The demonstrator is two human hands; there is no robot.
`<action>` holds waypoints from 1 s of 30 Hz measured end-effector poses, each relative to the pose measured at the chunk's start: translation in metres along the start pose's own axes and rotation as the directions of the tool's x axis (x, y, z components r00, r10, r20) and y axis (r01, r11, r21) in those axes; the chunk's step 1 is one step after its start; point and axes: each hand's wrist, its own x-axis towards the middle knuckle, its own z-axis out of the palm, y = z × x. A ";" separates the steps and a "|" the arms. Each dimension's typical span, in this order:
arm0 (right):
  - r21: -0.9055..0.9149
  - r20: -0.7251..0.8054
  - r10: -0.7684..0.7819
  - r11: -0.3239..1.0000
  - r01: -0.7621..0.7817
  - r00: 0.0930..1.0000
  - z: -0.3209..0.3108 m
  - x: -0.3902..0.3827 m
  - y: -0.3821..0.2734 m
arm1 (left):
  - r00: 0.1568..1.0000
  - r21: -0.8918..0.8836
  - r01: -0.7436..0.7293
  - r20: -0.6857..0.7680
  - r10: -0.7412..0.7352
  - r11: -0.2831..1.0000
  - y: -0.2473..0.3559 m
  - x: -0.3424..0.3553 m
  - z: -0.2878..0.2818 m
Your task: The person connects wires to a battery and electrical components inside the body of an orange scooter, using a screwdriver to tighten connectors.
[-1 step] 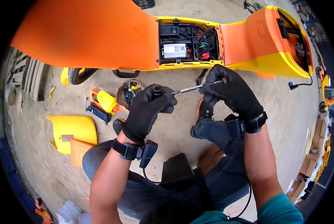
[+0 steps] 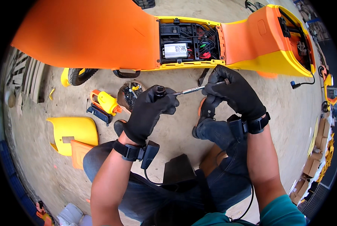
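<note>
In front of me, both black-gloved hands are closed on a thin silver metal rod tool (image 2: pixel 191 90), held nearly level between them. It has a thicker, shiny sleeve along its middle. My left hand (image 2: pixel 150 109) grips its left end; a dark, round-ended piece (image 2: pixel 160 91) shows at the top of that fist, and I cannot tell whether it belongs to the rod. My right hand (image 2: pixel 234 92) pinches the right end, with a small metal tip showing beside the fingers. Beyond my hands lies the orange and yellow scooter body (image 2: pixel 251 39), its middle bay (image 2: pixel 178 40) uncovered.
Inside the bay sit a silver box (image 2: pixel 175 50) and bundled wires (image 2: pixel 208 41). Left on the concrete floor are a container of small hardware (image 2: pixel 129 97), a yellow and orange part (image 2: pixel 107 102), a yellow panel (image 2: pixel 76 130) and an orange panel (image 2: pixel 80 152). Cardboard boxes (image 2: pixel 312 165) stand at right.
</note>
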 end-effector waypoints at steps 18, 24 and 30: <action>-0.325 0.034 -0.079 0.942 0.086 0.996 -0.004 -0.030 0.024 | 0.975 0.105 0.069 0.205 -0.089 0.992 -0.015 -0.003 0.000; -0.270 0.052 0.103 0.959 -0.085 0.993 -0.006 -0.012 0.033 | 0.979 0.117 0.084 0.176 -0.104 0.990 -0.020 0.003 -0.007; -0.563 0.330 -0.139 0.765 0.313 0.934 -0.016 0.041 0.040 | 0.987 0.256 0.114 0.078 -0.138 0.960 -0.025 0.013 -0.016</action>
